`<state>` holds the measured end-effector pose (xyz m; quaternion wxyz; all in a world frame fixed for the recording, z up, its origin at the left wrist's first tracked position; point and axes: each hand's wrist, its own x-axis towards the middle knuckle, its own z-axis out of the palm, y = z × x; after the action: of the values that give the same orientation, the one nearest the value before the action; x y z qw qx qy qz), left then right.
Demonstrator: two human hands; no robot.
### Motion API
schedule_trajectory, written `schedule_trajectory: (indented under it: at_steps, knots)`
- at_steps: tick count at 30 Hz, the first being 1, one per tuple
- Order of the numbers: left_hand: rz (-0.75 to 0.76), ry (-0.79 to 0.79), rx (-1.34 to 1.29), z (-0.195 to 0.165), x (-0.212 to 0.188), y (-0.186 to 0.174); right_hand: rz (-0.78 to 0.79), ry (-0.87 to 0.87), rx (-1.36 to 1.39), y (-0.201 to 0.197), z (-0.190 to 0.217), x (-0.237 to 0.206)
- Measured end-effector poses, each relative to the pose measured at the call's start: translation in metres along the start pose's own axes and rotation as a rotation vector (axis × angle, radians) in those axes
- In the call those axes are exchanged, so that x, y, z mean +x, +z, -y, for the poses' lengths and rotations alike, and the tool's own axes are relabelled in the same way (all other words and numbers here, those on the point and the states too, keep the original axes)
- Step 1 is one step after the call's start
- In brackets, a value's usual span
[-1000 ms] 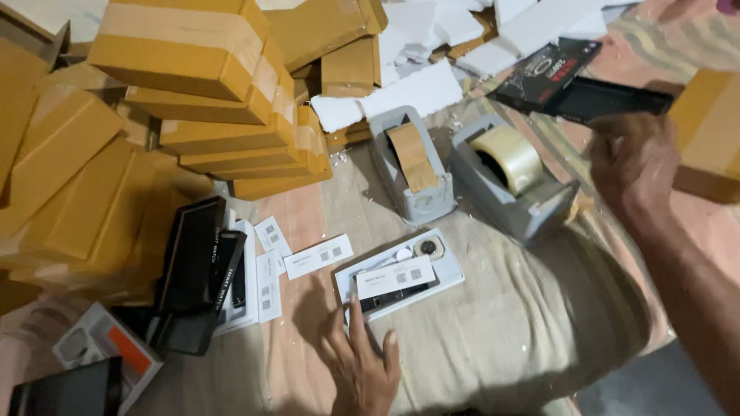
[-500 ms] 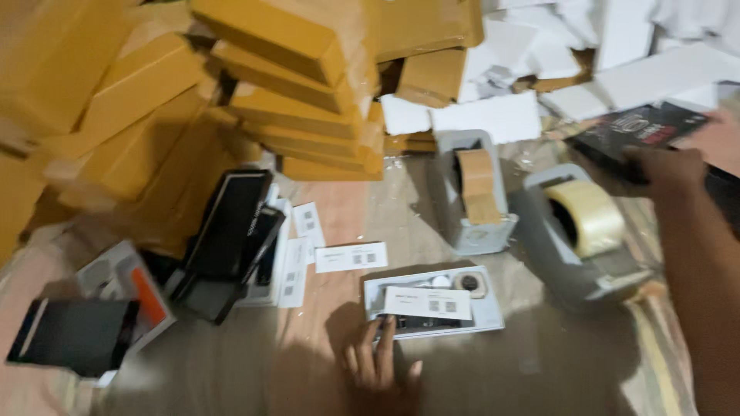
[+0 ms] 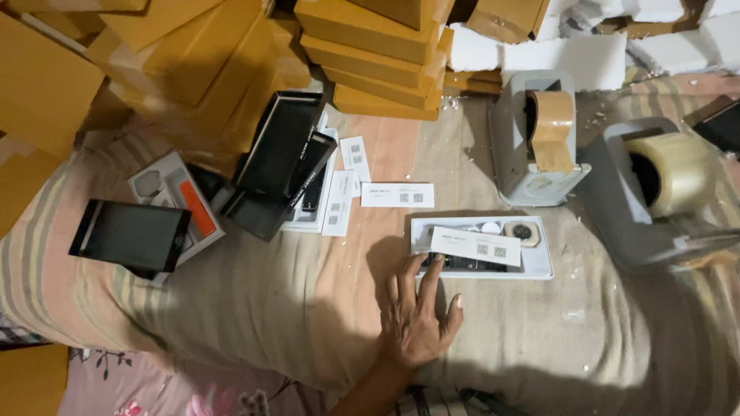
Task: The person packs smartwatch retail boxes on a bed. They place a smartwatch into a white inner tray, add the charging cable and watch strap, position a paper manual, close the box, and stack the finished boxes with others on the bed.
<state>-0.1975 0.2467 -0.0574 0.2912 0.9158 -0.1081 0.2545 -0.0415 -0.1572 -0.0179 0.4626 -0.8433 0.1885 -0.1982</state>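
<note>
Boxes: tan cardboard boxes [image 3: 370,46] stacked along the cloth's [image 3: 308,308] far edge.
Dispensers: two grey tape dispensers [image 3: 532,154] at far right.
Tray: white tray [image 3: 539,266] mid-cloth, a white card [image 3: 475,246] across it.
Left hand: left hand [image 3: 412,320] flat, fingers spread, fingertips touching the tray's near edge.
Right hand: out of view.

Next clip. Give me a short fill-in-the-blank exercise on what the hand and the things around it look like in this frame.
1. The left hand lies flat, its fingertips at the edge of a white ____.
2. The white tray holds a small card and a round watch face, and sits in front of two tape ____.
3. The tape dispenser nearer the tray carries ____ tape.
4. The tape dispenser farther right carries ____ tape.

Missing words: tray; dispensers; brown; clear
</note>
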Motion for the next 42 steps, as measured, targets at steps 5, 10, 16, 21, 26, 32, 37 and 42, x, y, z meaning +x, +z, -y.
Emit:
schedule_trajectory:
  at_steps: [5,10,16,21,26,32,37,42]
  knots:
    - [-0.13,-0.043,-0.256,0.006,0.005,0.0,0.035,0.049,0.358,-0.016,0.01,-0.089]
    - [-0.046,0.024,-0.395,-0.001,0.023,-0.02,0.108,0.113,0.632,-0.028,0.049,-0.189]
    - [0.19,0.032,-0.461,-0.055,0.043,-0.043,0.246,0.075,0.848,0.07,0.061,-0.277]
    - [0.508,-0.286,-0.18,-0.053,0.07,-0.041,0.316,0.048,0.499,0.107,0.061,-0.31]
    - [0.427,0.121,-0.083,-0.016,0.102,-0.034,0.298,-0.255,0.33,0.091,0.055,-0.303]
    - [0.576,0.21,0.01,0.019,0.143,-0.008,-0.073,-0.432,0.036,0.059,0.047,-0.267]
    - [0.732,0.287,0.037,0.02,0.157,0.024,-0.072,-0.339,-0.039,0.057,0.049,-0.261]
    - [0.848,0.293,0.015,0.015,0.165,0.047,-0.071,-0.365,-0.101,0.061,0.051,-0.263]
